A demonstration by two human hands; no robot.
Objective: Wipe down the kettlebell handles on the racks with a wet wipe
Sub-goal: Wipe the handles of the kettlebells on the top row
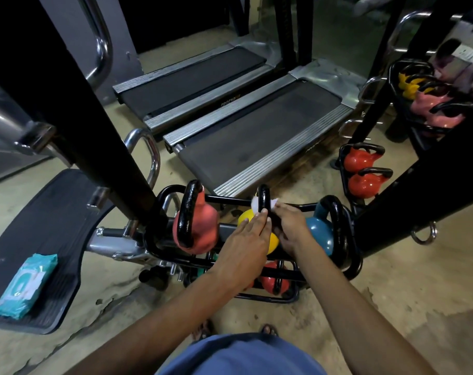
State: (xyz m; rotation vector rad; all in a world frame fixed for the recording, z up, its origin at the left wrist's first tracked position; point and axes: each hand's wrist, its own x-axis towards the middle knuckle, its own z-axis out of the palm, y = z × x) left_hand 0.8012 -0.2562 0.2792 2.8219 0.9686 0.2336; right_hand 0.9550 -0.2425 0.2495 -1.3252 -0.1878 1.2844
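From the head camera, both grips meet at the black handle (263, 194) of the yellow kettlebell (245, 217), which sits in the middle of the upper tier of the black rack (227, 199). The white wet wipe (255, 206) is wrapped round that handle and shows on either side of it. The left grip (243, 239) lies with its fingers nearly straight, their tips against the handle and the wipe. The right grip (292, 226) is curled, narrow, pinching the wipe's other end. A pink kettlebell (203, 226) stands just left of the left grip, and a blue kettlebell (320, 231) just right of the right grip. A red kettlebell (270, 282) sits on the tier beneath the wrists. Well to the left of the left grip a teal pack of wipes (24, 285) lies on a black foot plate (54, 212). Treadmills (257, 136) stand beyond both grips.
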